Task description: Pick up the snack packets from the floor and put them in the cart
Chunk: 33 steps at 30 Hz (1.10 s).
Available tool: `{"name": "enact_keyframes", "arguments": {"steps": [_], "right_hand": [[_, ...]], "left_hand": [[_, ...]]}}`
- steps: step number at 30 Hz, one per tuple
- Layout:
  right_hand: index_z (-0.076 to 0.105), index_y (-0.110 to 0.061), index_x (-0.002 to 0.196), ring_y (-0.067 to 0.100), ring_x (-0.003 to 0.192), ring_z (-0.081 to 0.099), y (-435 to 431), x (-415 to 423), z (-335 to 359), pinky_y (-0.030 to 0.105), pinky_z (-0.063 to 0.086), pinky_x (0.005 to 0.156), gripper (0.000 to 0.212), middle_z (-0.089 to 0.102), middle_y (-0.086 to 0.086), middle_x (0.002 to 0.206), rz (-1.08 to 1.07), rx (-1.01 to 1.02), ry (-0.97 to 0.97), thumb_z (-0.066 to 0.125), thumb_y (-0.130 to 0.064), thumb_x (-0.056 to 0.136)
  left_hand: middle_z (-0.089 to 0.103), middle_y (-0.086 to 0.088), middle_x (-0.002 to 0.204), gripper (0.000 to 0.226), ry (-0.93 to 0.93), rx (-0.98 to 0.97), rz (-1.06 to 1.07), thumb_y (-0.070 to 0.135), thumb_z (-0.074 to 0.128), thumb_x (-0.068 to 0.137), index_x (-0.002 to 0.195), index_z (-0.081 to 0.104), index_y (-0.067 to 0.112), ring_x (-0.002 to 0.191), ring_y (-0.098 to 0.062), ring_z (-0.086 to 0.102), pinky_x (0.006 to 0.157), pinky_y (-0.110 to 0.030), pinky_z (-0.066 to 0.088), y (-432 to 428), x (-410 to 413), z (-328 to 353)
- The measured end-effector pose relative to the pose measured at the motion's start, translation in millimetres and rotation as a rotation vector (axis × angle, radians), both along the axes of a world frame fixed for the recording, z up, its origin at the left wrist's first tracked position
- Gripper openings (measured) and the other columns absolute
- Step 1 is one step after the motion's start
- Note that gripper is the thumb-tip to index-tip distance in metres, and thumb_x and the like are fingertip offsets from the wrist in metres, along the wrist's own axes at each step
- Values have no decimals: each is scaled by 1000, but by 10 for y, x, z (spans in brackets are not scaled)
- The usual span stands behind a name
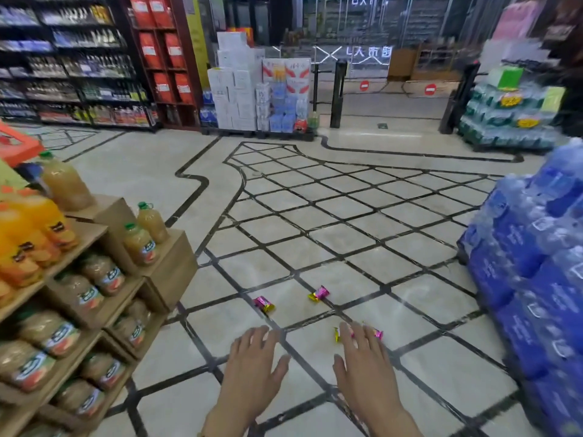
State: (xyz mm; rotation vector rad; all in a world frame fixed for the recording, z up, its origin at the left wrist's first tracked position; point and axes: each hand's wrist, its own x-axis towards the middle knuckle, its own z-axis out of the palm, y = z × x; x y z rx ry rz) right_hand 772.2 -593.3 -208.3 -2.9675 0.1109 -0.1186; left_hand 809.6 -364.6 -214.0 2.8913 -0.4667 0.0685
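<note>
Your left hand [256,357] is spread flat over the floor [331,241] and holds nothing. Just beyond its fingertips lies the left packet [264,304], and the middle packet [319,293] lies further right. Your right hand [366,364] is spread too, its fingers covering most of the right packet [378,334]. You cannot tell whether they touch it.

I reach 2 hands out ahead, palms down, side by side with a gap between them. My left hand [256,357] has straight, slightly spread fingers, and my right hand [362,361] matches it. Both forearms enter from the bottom edge.
</note>
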Motion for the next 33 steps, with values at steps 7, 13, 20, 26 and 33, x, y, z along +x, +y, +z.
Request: {"name": "enact_keyframes", "arguments": {"steps": [7, 13, 20, 26, 33], "right_hand": [[55, -14, 137, 33, 122, 57, -67, 1322, 23, 48, 55, 92, 55, 60, 8, 134, -8, -22, -80, 62, -34, 86], [50, -11, 142, 37, 129, 52, -319, 2725, -19, 52, 50, 100, 58, 56, 13, 140, -7, 40, -145, 66, -32, 90], [41, -12, 145, 35, 133, 44, -628, 4297, 188, 50, 43, 104, 55, 49, 11, 145, -1, 49, -155, 53, -34, 96], [45, -11, 140, 36, 130, 44, -682, 5277, 140, 53, 47, 98, 52, 50, 12, 142, -35, 74, -135, 60, -28, 93], [44, -10, 142, 37, 132, 43, -608, 6207, -305, 51, 47, 94, 53, 48, 12, 144, -110, 12, 12, 55, -31, 94]], "left_hand": [[64, 1, 126, 45, -66, 11, -33, 52, 42, 94, 125, 59, 25, 116, -26, 59, 93, -42, 51, -137, 1453, -35], [61, -1, 130, 48, -97, 44, 16, 52, 35, 98, 128, 59, 23, 121, -27, 54, 97, -44, 47, -315, 2789, 50], [63, -4, 130, 50, -112, 58, 78, 50, 34, 98, 130, 59, 21, 121, -30, 56, 97, -47, 47, -480, 4254, 293], [61, -8, 133, 48, -109, 59, 65, 47, 38, 99, 131, 58, 18, 122, -33, 55, 98, -50, 47, -467, 5232, 202], [60, -13, 131, 36, -55, -7, 16, 36, 54, 100, 127, 58, 13, 117, -39, 56, 92, -54, 50, -297, 6382, -385]]}}
